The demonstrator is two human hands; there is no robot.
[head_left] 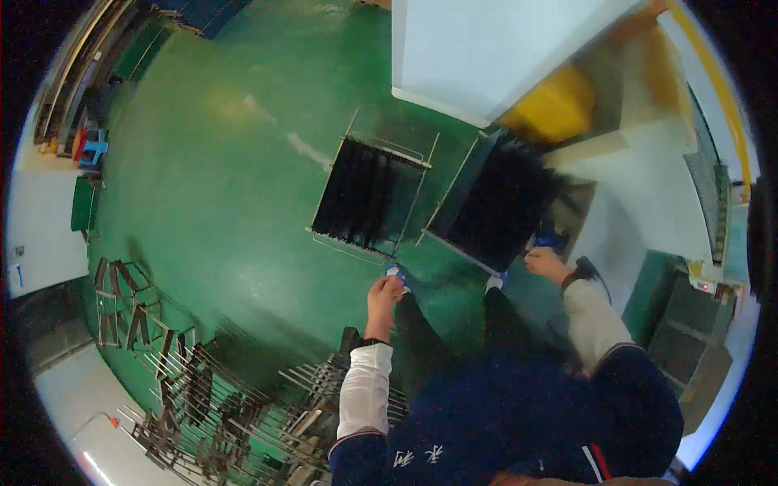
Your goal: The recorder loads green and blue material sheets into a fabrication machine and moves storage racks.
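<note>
Two hands above two dark-filled racks. The left hand (384, 296) has its fingers curled inward, with little gap between them; the right hand (545, 263) is likewise bent at the fingers. Whether either grips anything thin cannot be told. The first rack (322, 202) lies ahead of the left fingers, slightly to their left; the second rack (455, 182) lies ahead and to the left of the right fingers, its near corner just beside them. The racks' slender rails, projecting past the corners, probably serve as carrying points, and the open frames presumably keep the load exposed. Rails are pale, straight and apparently metal; the black fill (350, 190) looks matt and strip-like, with a ragged edge. Beyond the right fingers stands a smooth white panel (494, 49). Left of and behind the left fingers, bar-like metal frames (198, 381) crowd the glossy green floor (219, 235).
</note>
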